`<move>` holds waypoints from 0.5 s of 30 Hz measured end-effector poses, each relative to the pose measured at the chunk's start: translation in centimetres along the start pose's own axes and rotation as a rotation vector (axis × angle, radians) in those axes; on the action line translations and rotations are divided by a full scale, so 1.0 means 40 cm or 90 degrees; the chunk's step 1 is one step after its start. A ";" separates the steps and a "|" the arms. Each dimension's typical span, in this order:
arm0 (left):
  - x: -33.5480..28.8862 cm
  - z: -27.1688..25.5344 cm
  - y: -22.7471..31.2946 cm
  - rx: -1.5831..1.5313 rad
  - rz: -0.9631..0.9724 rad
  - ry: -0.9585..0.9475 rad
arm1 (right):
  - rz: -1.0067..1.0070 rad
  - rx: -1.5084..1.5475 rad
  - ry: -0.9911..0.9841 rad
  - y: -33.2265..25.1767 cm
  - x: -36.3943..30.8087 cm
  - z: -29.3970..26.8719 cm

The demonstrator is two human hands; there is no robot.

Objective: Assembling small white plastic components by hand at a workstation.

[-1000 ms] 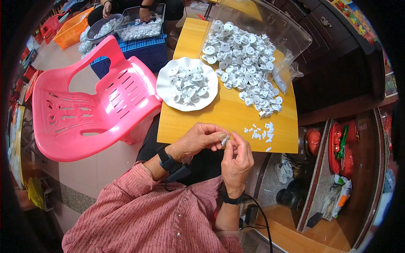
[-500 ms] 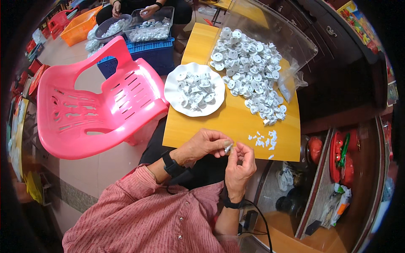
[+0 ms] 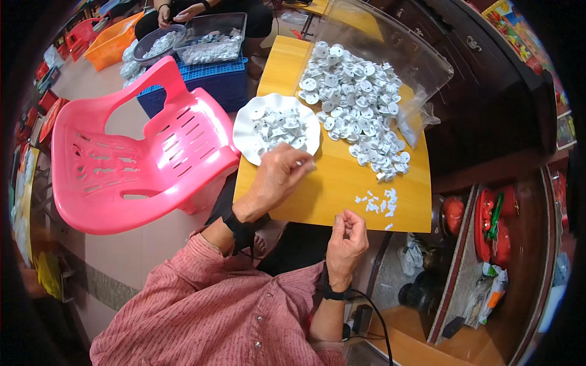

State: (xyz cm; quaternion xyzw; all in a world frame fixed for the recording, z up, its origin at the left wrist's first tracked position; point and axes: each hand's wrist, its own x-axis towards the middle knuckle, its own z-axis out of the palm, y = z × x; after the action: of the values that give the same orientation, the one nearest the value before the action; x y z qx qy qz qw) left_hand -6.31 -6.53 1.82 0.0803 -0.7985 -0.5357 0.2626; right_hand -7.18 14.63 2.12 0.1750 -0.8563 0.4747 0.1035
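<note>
My left hand (image 3: 278, 180) is raised over the front edge of a white scalloped plate (image 3: 244, 146). Its fingers pinch a small white plastic piece (image 3: 311, 165), blurred and partly hidden. Heaped on the plate are similar white round-headed plastic parts (image 3: 278, 127). By the near edge of the yellow table (image 3: 293, 204), my right hand (image 3: 347, 244) is closed, thumb against curled fingers; whatever it may hold is hidden. A scatter of tiny white pegs (image 3: 389, 201) lies just beyond it. Farther back spreads a big pile of the white round parts (image 3: 357, 104).
A clear plastic bin (image 3: 421, 55) lies behind the pile, with a clear bag (image 3: 412, 125) beside it. The pink chair (image 3: 183, 140) stands left of the table. Another person's hands (image 3: 189, 12) are over tubs at the back. An open cabinet (image 3: 464, 262) is at right.
My left hand has left my right hand and moved forward and left to the plate, carrying a small white piece. The right hand stays nearly in place.
</note>
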 end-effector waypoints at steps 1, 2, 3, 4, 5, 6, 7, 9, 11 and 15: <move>0.010 -0.007 0.000 0.087 0.038 0.055 | -0.020 -0.046 -0.014 0.008 0.003 -0.008; 0.016 -0.013 -0.002 0.173 0.076 0.112 | -0.039 -0.091 -0.030 0.016 0.004 -0.013; 0.023 -0.017 -0.005 0.201 0.065 0.103 | -0.037 -0.095 -0.026 0.023 0.005 -0.015; 0.027 -0.017 -0.005 0.199 0.066 0.100 | -0.040 -0.100 -0.021 0.027 0.008 -0.017; 0.030 -0.017 -0.006 0.233 0.056 0.096 | -0.042 -0.105 -0.015 0.032 0.012 -0.018; 0.033 -0.015 -0.008 0.266 0.046 0.090 | -0.041 -0.108 -0.011 0.036 0.017 -0.019; 0.036 -0.012 -0.011 0.288 0.041 0.071 | -0.055 -0.129 0.000 0.041 0.024 -0.021; 0.044 -0.004 -0.004 0.304 0.041 0.084 | -0.067 -0.152 0.015 0.058 0.037 -0.023; 0.050 0.004 0.009 0.322 0.042 0.097 | -0.063 -0.199 0.024 0.089 0.049 -0.019; 0.046 0.045 0.030 0.310 0.076 0.088 | -0.125 -0.330 0.034 0.109 0.067 -0.012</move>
State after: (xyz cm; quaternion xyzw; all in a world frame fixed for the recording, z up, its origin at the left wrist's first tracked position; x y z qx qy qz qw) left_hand -8.60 -5.32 2.99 0.1301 -0.8876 -0.3041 0.3206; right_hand -11.39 16.62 -0.10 0.2124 -0.9252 0.2320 0.2125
